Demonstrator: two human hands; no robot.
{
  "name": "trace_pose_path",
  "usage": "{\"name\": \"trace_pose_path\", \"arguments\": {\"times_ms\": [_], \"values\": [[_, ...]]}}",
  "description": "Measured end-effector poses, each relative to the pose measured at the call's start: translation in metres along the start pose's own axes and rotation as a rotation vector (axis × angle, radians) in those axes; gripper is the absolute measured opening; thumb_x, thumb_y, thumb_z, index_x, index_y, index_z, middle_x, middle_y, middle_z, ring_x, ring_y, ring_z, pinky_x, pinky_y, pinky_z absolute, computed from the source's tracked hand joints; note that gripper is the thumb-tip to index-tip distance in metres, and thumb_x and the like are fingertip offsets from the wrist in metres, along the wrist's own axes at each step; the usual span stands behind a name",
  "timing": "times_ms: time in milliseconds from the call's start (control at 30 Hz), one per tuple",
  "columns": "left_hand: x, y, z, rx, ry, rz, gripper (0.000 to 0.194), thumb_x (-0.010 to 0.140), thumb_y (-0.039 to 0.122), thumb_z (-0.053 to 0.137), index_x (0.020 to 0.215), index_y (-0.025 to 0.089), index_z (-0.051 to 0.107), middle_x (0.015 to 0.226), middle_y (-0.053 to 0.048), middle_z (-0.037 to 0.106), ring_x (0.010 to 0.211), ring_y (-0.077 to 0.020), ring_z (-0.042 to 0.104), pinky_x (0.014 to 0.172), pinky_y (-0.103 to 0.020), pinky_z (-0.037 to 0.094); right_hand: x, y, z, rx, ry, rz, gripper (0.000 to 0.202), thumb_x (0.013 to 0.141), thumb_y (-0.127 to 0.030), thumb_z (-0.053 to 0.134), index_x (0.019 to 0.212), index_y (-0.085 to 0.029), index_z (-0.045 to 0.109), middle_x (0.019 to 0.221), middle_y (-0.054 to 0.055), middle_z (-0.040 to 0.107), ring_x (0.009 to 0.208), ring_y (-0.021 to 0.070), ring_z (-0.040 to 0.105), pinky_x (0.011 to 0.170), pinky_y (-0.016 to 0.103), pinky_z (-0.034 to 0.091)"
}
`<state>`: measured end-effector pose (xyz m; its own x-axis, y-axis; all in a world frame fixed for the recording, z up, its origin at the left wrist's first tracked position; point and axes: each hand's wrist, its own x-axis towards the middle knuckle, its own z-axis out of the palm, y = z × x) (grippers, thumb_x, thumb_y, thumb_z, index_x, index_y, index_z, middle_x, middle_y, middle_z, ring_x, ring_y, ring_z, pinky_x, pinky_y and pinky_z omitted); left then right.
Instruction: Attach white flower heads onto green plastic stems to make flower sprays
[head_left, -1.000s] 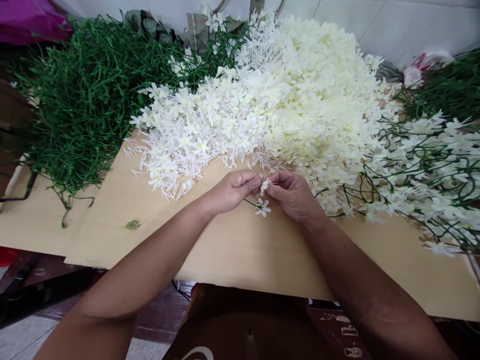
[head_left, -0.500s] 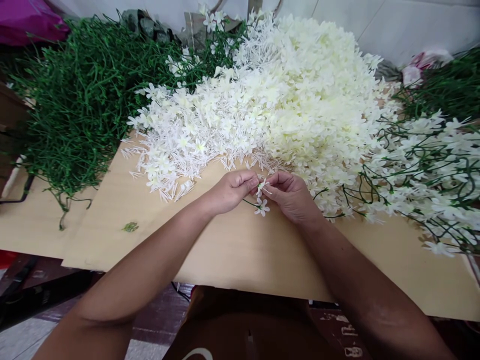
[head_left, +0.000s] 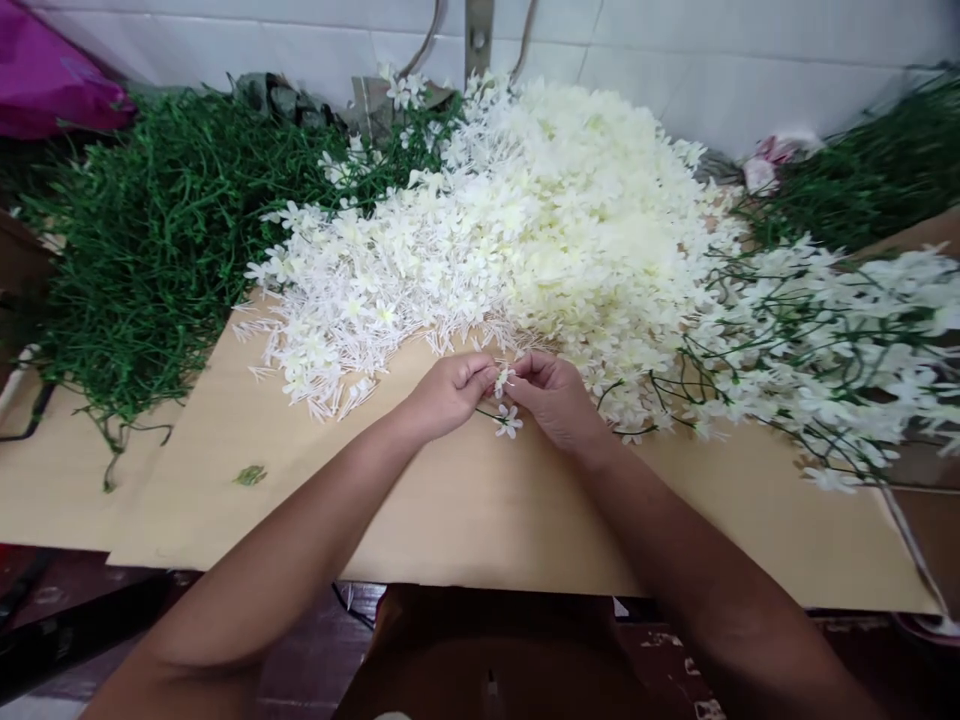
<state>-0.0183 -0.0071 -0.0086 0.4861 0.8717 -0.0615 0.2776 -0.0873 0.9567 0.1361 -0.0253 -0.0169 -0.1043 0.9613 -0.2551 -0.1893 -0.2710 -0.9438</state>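
Note:
My left hand is closed in a pinch on a thin green artificial flower stem, most of it hidden by my fingers. One white flower hangs open-faced from it, just below my fingertips. Between my two hands sits a second small white flower, and the thumb and fingers of my right hand pinch at it. Both hands are close together above the tan board, in front of a large heap of loose white flowers. The exact contact at the fingertips is partly hidden.
Bare green stems form a big pile at the left. Stems bearing white flowers lie at the right, below more green stems. A small greenish scrap rests on the tan board. Behind stands a white tiled wall.
The view has tilted up and turned slightly right, showing more wall. My hands stay together at the same flower stem, with only slight finger movement.

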Motion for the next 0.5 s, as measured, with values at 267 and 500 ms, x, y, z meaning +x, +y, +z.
{"name": "trace_pose_path", "arguments": {"times_ms": [267,500], "values": [[-0.001,-0.003,-0.001,-0.305,0.074,-0.019,0.055,0.08,0.069,0.051,0.085,0.015,0.059,0.064,0.001,0.05,0.053,-0.0092,0.042,0.047,-0.022,0.032,-0.022,-0.054,-0.025,-0.469,0.094,-0.364,0.013,0.069,-0.024,0.07,0.067,-0.018,0.059,0.063,-0.002,0.06,0.055,0.0089,0.054,0.053,0.023,0.044],[0.003,-0.014,0.003,-0.066,0.098,0.023,0.04,0.086,0.052,0.053,0.098,0.016,0.065,0.078,-0.003,0.061,0.064,-0.0119,0.053,0.057,-0.023,0.042,-0.071,-0.135,-0.182,-1.063,1.125,-1.007,0.031,0.074,-0.017,0.066,0.104,-0.01,0.068,0.098,0.018,0.07,0.082,0.0229,0.068,0.066,0.036,0.051]]}}
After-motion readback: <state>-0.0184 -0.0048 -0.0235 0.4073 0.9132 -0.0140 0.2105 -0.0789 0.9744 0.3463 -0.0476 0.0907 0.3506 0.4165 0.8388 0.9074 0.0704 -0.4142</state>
